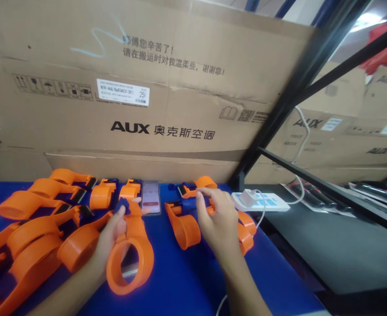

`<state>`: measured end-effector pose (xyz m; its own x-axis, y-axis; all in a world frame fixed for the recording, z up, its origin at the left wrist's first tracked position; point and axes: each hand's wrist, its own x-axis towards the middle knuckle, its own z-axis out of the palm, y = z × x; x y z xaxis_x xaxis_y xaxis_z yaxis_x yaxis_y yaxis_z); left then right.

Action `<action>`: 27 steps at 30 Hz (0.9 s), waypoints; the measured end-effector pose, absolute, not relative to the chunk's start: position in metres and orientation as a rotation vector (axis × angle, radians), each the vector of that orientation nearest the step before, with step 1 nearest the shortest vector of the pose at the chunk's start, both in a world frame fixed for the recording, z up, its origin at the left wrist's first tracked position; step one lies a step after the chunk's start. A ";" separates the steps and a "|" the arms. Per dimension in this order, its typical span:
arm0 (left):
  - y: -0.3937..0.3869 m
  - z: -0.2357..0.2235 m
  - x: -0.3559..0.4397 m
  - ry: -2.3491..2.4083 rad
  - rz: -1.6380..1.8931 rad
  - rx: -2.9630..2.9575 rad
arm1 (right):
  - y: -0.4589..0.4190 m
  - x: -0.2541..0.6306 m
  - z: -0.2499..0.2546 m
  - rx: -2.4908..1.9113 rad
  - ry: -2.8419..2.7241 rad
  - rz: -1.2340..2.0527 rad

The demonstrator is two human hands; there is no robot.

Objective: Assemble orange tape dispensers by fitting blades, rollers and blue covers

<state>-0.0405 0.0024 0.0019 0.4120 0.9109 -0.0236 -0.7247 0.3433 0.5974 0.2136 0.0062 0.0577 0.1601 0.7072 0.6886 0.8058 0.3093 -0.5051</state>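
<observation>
My left hand [117, 224] is closed around an orange tape dispenser [145, 254] with a dark blue part at its top; its round ring hangs toward me. To the right, my right hand [218, 213] is held above a group of similar dispensers, thumb and forefinger brought together. Whatever is between those fingers, if anything, is hidden. Just left of it lies an orange dispenser [186, 232], and another ring [246, 232] shows beyond its wrist. Behind the fingertips sits a further orange dispenser [206, 181] with dark blue pieces.
Several orange dispensers [37, 237] crowd the left of the blue tabletop [170, 281]. A phone [151, 198] lies at the back middle. A white power strip [272, 202] with a plugged-in charger stands right, beside a black rack post [279, 105]. Large cardboard boxes [167, 153] wall off the back.
</observation>
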 end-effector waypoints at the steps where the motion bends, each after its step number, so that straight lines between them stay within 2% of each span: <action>1: 0.002 0.002 -0.039 0.424 1.104 0.535 | 0.012 0.224 0.057 -1.593 -1.603 -0.254; 3: -0.001 0.003 -0.036 0.511 1.116 0.497 | 0.022 0.240 0.051 -1.887 -1.717 -0.388; 6: -0.005 0.004 -0.031 0.534 1.098 0.458 | 0.031 0.250 0.041 -2.136 -1.873 -0.370; 15: -0.018 0.020 -0.022 0.495 1.120 0.446 | 0.039 0.252 0.036 -2.204 -1.789 -0.249; 20: -0.016 0.019 -0.022 0.490 1.120 0.451 | 0.038 0.254 0.047 -2.092 -1.621 -0.198; 22: -0.013 0.015 -0.024 0.502 1.118 0.459 | 0.037 0.252 0.050 -1.904 -1.515 -0.117; 27: -0.012 0.008 -0.026 0.516 1.095 0.487 | 0.026 0.238 0.057 -1.162 -1.190 0.447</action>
<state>-0.0258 -0.0116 0.0081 0.3657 0.9185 -0.1507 -0.7008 0.3782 0.6049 0.2378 0.0264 0.0566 0.3732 0.7930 0.4815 0.2795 0.3988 -0.8734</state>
